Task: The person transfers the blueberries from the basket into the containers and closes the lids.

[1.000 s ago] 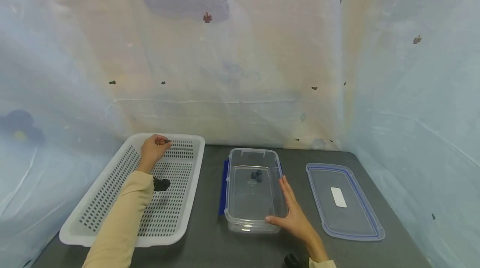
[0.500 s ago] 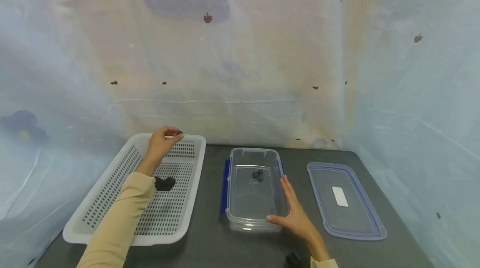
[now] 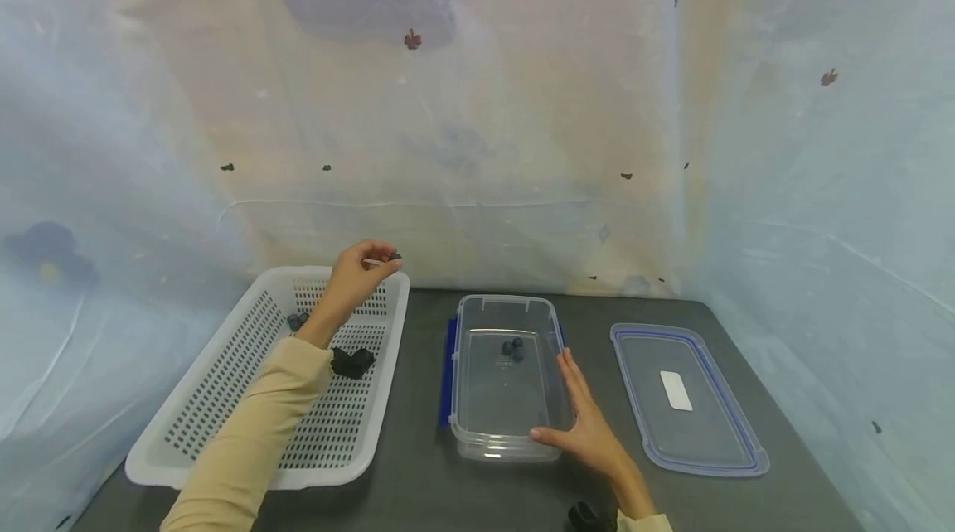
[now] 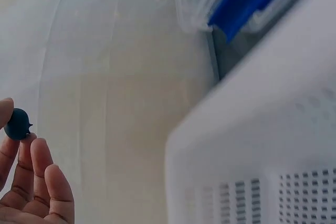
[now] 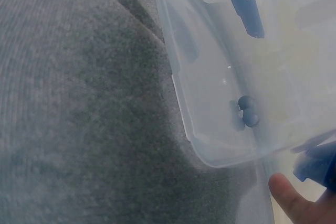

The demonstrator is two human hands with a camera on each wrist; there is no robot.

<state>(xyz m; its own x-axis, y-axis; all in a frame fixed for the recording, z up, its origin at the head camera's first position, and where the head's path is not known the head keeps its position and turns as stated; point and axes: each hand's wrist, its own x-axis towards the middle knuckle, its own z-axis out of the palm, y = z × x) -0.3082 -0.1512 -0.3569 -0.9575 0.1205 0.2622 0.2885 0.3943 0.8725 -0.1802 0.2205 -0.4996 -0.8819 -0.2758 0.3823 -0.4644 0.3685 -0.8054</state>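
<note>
You're in a screened-off work area, room type unclear: patterned sheeting [image 3: 507,109] backs and flanks your dark table [image 3: 414,424]

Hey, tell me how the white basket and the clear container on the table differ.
The white basket is opaque and pierced with slots, whereas the clear container has see-through, unpierced walls. The white basket is larger and wider than the clear container. Blue clips sit at the clear container's sides; none show on the white basket. Both are open on top and hold small dark round pieces.
</note>
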